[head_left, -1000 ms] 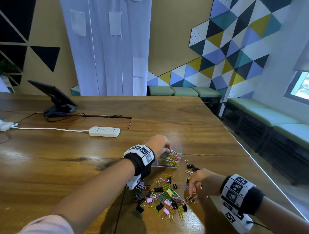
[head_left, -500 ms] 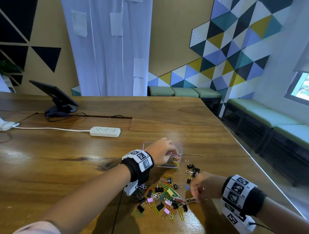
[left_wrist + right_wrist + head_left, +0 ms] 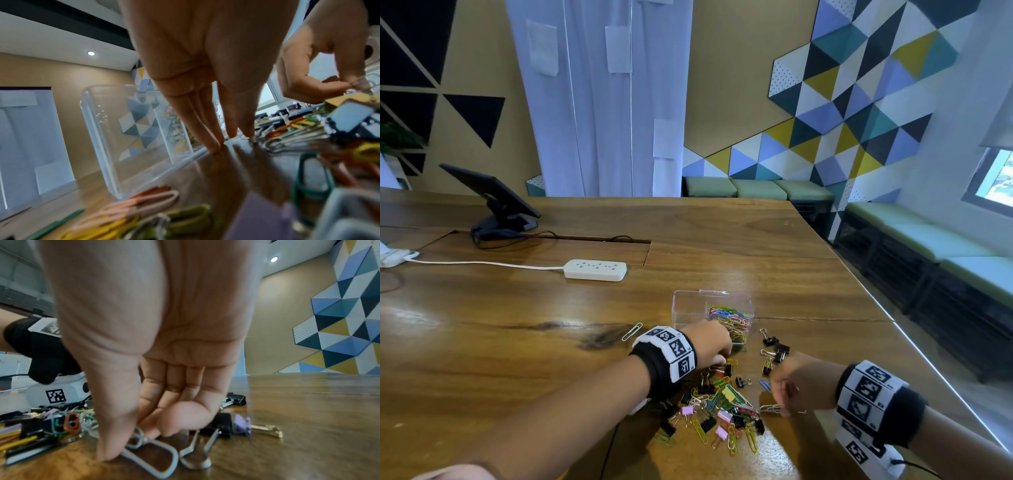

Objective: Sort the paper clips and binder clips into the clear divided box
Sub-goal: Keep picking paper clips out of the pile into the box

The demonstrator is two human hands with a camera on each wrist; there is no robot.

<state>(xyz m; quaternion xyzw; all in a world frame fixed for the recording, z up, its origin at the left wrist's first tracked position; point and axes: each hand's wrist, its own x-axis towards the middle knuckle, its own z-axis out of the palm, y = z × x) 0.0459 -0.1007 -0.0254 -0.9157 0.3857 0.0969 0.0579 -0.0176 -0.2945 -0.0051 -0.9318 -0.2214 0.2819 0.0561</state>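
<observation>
The clear divided box (image 3: 688,308) stands on the wooden table, its right compartment full of coloured paper clips (image 3: 729,320). The left compartment looks empty in the left wrist view (image 3: 107,129). In front of it lies a mixed pile of paper clips and binder clips (image 3: 722,407). My left hand (image 3: 717,354) is at the pile's far edge just in front of the box, with straight fingertips (image 3: 248,134) touching the table and a silver wire handle. My right hand (image 3: 779,399) is at the pile's right edge, thumb and fingers pinching a large white paper clip (image 3: 156,456) against the table.
Several black binder clips (image 3: 774,346) lie loose right of the box. A lone green paper clip (image 3: 632,331) lies left of my left wrist. A white power strip (image 3: 595,269) and a black screen stand (image 3: 493,202) sit further back. The table's edge (image 3: 928,363) runs close on the right.
My left hand has come back from over the box down to the near pile. My right hand has stayed at the pile's right edge, still on the white paper clip.
</observation>
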